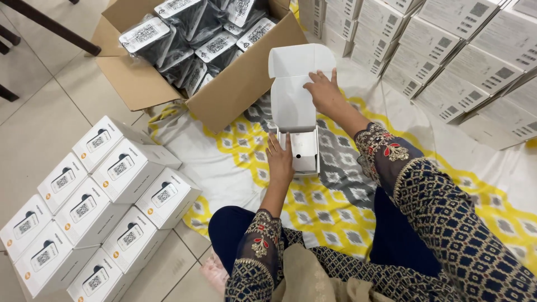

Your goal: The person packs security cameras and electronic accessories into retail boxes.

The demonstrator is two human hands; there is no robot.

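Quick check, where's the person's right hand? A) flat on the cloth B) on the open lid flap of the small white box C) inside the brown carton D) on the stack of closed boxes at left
B: the right hand rests on the raised lid of the small white box, while the left hand steadies its base.

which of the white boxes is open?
The white box between the hands on the yellow cloth: lid flipped up, left hand at its base, right hand on the lid. Stacked boxes are closed.

Pale tiled floor (39, 128), yellow, grey and white patterned cloth (335, 196) spread over it. Dark furniture legs (50, 25) at upper left. Even, bright light, soft shadows; no walls or windows in view.
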